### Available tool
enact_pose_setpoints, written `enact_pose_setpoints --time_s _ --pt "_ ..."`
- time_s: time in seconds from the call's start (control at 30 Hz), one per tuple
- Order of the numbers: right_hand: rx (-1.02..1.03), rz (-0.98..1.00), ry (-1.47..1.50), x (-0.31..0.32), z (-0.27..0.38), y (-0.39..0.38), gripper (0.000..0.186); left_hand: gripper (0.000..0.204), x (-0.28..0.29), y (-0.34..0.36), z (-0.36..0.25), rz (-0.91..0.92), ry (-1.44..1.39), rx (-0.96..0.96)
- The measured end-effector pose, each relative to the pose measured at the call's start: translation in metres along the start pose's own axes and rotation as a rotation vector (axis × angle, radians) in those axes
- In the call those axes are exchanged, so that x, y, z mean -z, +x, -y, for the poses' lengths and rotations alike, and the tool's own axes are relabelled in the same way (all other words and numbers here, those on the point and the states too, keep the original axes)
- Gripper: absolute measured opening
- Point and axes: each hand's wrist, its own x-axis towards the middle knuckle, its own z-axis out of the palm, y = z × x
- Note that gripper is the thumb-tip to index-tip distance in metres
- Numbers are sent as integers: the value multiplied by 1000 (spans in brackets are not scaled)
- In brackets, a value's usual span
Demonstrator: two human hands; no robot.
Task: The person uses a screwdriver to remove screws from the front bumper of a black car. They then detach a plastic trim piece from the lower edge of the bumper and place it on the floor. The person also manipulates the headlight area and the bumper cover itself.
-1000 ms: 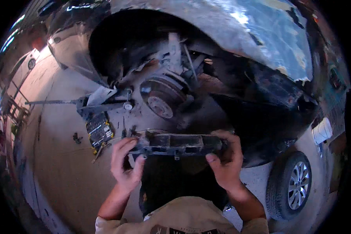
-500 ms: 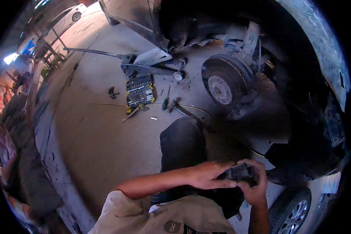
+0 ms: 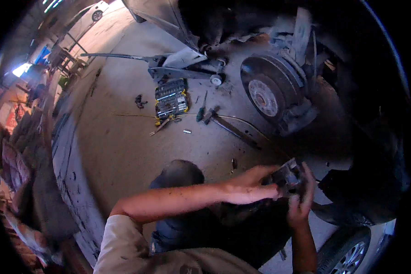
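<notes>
A dark, blocky metal part (image 3: 287,177) with lighter grey faces is held up between my hands; it looks like a brake part, but its exact kind is unclear. My left hand (image 3: 253,186) grips it from the left, the thumb pressed along its near side. My right hand (image 3: 301,201), somewhat smeared by motion, cups its right side with fingers and thumb around it. Ahead of my hands is a bare brake disc (image 3: 265,96) on a car's hub, with a dark bracket-like piece (image 3: 299,118) at its lower edge.
A floor jack (image 3: 182,68) stands under the car. An opened socket set (image 3: 171,100), a screwdriver (image 3: 201,112), a hammer (image 3: 228,125) and a small silver socket (image 3: 187,131) lie on the floor. A wheel (image 3: 349,253) lies at lower right, with a cable (image 3: 242,119) across the floor.
Both hands have risen with the metal part, which is now tilted. My right fingers have straightened somewhat. My knee has shifted left, baring the hammer's handle, and the view has turned slightly.
</notes>
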Motion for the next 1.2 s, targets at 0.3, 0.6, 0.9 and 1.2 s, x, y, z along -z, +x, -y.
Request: enact_pose_setpoints --time_s 0.3,0.6,0.9,1.2 --pt "-683 337 -513 30 -170 -16 56 41 145 55 17 -271 168 137" --pt "-1047 545 -832 62 -205 -146 55 59 213 45 150 -300 186 404" --pt "-1222 -10 -1020 35 -227 -391 74 37 187 -30 220 -294 141 671" --pt "-1285 -295 -1191 80 -286 -406 40 38 194 -69 201 -138 354 713"
